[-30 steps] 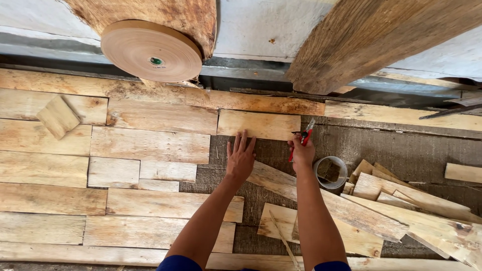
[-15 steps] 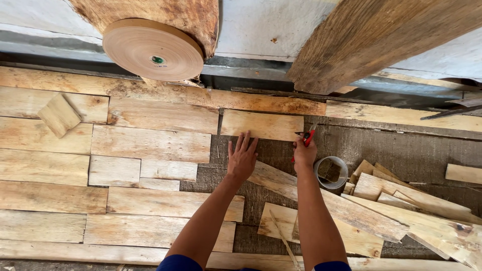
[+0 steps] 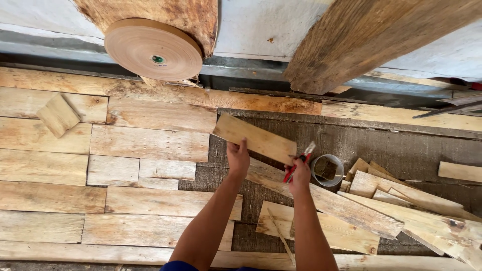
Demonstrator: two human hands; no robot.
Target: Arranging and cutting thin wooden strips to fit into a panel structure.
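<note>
Where the dark mat (image 3: 401, 145) fills the right half of the frame, pale wooden boards (image 3: 145, 143) cover the floor across the left and centre. At the upper left a large roll of brown tape (image 3: 153, 48) leans against a rough log (image 3: 165, 15), and a second beam (image 3: 371, 35) slants in from the upper right. A heap of offcuts (image 3: 411, 206) lies at the lower right. In the centre a short plank (image 3: 253, 138) sits tilted, lifted off the mat; the left hand (image 3: 237, 158) is clamped on its lower edge. Just right of it, the right hand (image 3: 300, 173) is closed around red-handled pliers (image 3: 299, 160). Beside that hand stands a small round tin (image 3: 327, 170); what it holds I cannot tell.
</note>
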